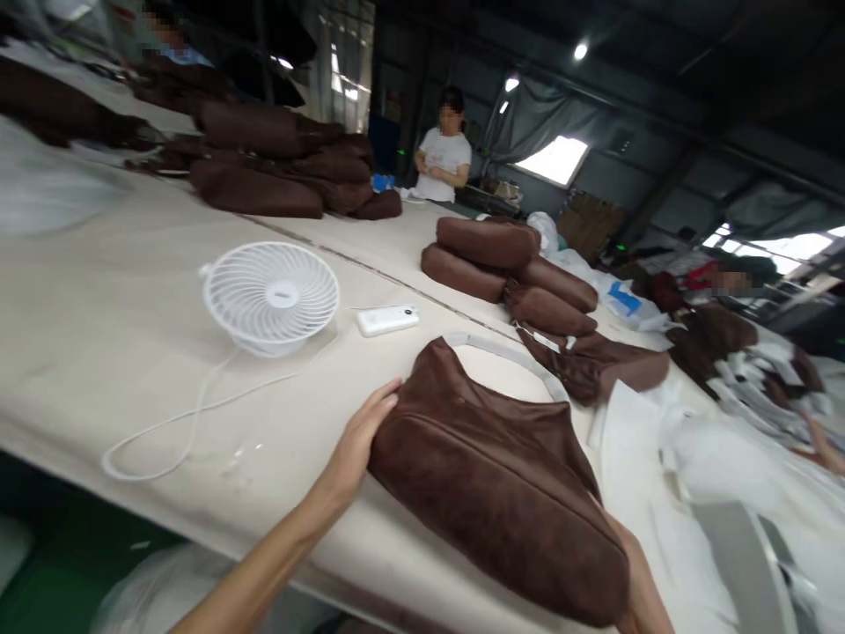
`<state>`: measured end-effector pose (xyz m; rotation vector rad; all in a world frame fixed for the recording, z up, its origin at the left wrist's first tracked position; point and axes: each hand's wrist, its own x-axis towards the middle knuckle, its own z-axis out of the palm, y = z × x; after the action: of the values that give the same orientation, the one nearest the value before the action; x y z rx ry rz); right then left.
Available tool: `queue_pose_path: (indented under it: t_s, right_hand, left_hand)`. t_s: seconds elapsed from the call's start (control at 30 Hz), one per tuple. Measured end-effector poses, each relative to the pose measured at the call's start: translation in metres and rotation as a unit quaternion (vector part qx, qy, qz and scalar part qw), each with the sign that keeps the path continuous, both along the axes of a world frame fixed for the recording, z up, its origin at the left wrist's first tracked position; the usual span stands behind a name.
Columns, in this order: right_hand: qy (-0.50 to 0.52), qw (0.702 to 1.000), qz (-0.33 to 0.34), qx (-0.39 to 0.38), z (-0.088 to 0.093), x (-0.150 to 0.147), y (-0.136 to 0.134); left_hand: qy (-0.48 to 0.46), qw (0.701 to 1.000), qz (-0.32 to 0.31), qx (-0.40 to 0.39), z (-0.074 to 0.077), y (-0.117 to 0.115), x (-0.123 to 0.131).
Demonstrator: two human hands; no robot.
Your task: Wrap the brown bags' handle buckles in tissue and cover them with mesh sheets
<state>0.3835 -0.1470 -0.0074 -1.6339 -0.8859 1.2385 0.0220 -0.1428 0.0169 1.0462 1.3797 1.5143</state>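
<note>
A dark brown leather handbag [502, 502] lies tilted on the pale table, its base towards me and its wrapped, light-coloured handle [521, 352] arching away. My left hand [360, 431] grips the bag's left end, fingers laid against its side. At the other end my right hand [634, 563] holds the bag from the right; its fingers are mostly hidden behind the leather. Beyond the bag lies a white phone [388, 320], and a white round fan [272, 295] with a looped cable stands to the left.
Brown bags are piled at the back left [264, 167] and ahead [488, 251]. White wrapping sheets [745, 475] and a grey strip [743, 563] lie at the right. A person in a white shirt [445, 163] stands beyond the table [132, 352]. Another person's hand [822, 445] shows at the right edge.
</note>
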Motion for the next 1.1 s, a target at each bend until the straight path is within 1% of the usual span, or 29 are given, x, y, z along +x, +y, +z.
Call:
queue_pose_path:
  t_s: [0.07,0.1,0.13,0.17,0.2,0.27,0.3,0.33,0.37,0.4,0.47,0.5,0.53,0.57,0.63,0.7,0.73,0.77,0.83,0.9,0.97,1.03,1.1]
  right_hand:
    - [0.058,0.998,-0.010,-0.006,-0.003,0.001,-0.005]
    - [0.091,0.996,-0.008,-0.007,-0.004,0.000,-0.006]
    - [0.121,0.993,-0.005,-0.006,-0.004,-0.002,-0.006]
    - [0.144,0.990,-0.003,-0.007,-0.004,-0.003,-0.006]
    - [0.158,0.987,-0.005,-0.007,-0.004,-0.005,-0.006]
    - [0.172,0.985,-0.013,-0.004,-0.003,-0.007,-0.005]
    - [0.176,0.984,-0.016,0.000,-0.003,-0.007,-0.005]
    - [0.179,0.984,-0.016,0.005,-0.002,-0.008,-0.005]
    - [0.184,0.983,-0.016,0.010,-0.002,-0.008,-0.006]
    - [0.192,0.981,-0.017,0.014,-0.002,-0.008,-0.007]
    - [0.217,0.975,-0.033,0.022,-0.004,-0.006,-0.009]
    - [0.233,0.971,-0.049,0.030,-0.006,-0.004,-0.010]
    - [0.247,0.966,-0.065,0.039,-0.009,-0.001,-0.012]
    - [0.257,0.962,-0.078,0.048,-0.012,0.002,-0.013]
    - [0.270,0.957,-0.085,0.057,-0.019,0.008,-0.016]
    - [0.274,0.957,-0.080,0.052,-0.023,0.012,-0.017]
    - [0.271,0.958,-0.079,0.048,-0.023,0.013,-0.017]
    - [0.265,0.960,-0.078,0.043,-0.022,0.012,-0.017]
    - [0.253,0.965,-0.066,0.031,-0.018,0.008,-0.016]
    - [0.259,0.965,-0.041,0.018,-0.012,-0.002,-0.013]
    - [0.283,0.959,-0.017,0.013,-0.008,-0.014,-0.007]
    - [0.315,0.949,-0.008,0.011,-0.004,-0.032,0.002]
    - [0.364,0.931,-0.003,0.003,-0.001,-0.055,0.018]
  left_hand:
    - [0.091,0.996,0.012,-0.014,0.001,-0.004,-0.011]
    - [0.148,0.989,0.020,0.005,0.005,-0.007,-0.013]
    - [0.217,0.975,0.019,0.042,0.011,-0.010,-0.014]
    - [0.293,0.952,0.005,0.091,0.018,-0.014,-0.011]
    - [0.369,0.918,-0.020,0.144,0.025,-0.017,-0.006]
    - [0.498,0.830,-0.099,0.232,0.035,-0.021,0.014]
    - [0.541,0.788,-0.139,0.259,0.037,-0.020,0.025]
    - [0.568,0.757,-0.170,0.274,0.037,-0.018,0.037]
    - [0.585,0.738,-0.196,0.275,0.036,-0.015,0.047]
    - [0.592,0.729,-0.217,0.265,0.034,-0.011,0.056]
    - [0.588,0.730,-0.257,0.234,0.035,0.003,0.066]
    - [0.576,0.738,-0.274,0.220,0.040,0.011,0.068]
    - [0.558,0.750,-0.288,0.209,0.047,0.021,0.067]
    - [0.532,0.768,-0.296,0.199,0.059,0.033,0.065]
    - [0.463,0.820,-0.298,0.156,0.089,0.059,0.060]
    - [0.375,0.871,-0.309,0.069,0.123,0.088,0.054]
    - [0.329,0.894,-0.302,0.029,0.139,0.103,0.052]
    - [0.291,0.908,-0.300,-0.001,0.153,0.118,0.050]
    - [0.275,0.915,-0.296,-0.014,0.174,0.145,0.046]
    - [0.279,0.915,-0.291,-0.009,0.186,0.166,0.043]
    - [0.290,0.916,-0.279,-0.010,0.190,0.181,0.041]
    - [0.308,0.914,-0.262,-0.021,0.190,0.188,0.042]
    - [0.327,0.910,-0.252,-0.031,0.190,0.189,0.047]
